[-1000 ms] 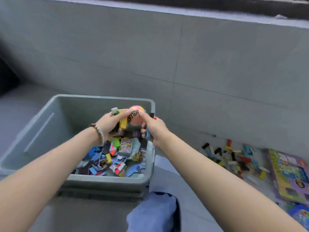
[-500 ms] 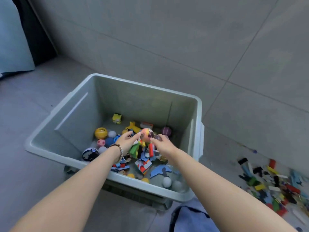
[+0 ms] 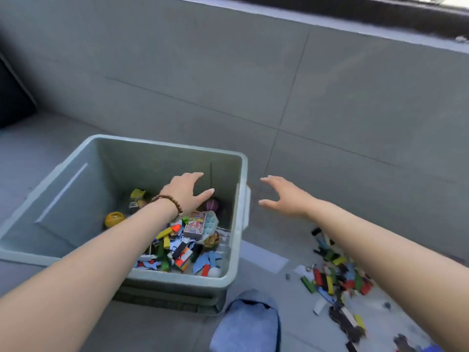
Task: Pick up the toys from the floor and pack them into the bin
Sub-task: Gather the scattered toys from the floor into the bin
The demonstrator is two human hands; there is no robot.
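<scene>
We find the bin at 8 o'clock in the view, standing on the floor. Its right half is heaped with packed toys. A yellow ball lies at the heap's 9 o'clock and a purple ball in the far right corner.

The left hand hangs over that corner just above the purple ball, its fingers released, spread and empty. The right hand is outside the bin at its 3 o'clock, over bare floor, its fingers also loose and holding nothing.

The loose toys still to be packed lie scattered at 4 o'clock, well apart from the bin.

Risks, in our judgement:
- The pieces are small and flat, so a hasty scoop may leave several behind.
- An overfull handful may shed pieces before it clears the rim.
- Round toys may roll off if nudged.
- The heap crowds the right wall, so further drops there could spill over.

The floor is grey tile and meets a grey tiled wall. A dark ledge runs at 1 o'clock and a dark object stands at 9 o'clock. Blue fabric lies at 6 o'clock.
</scene>
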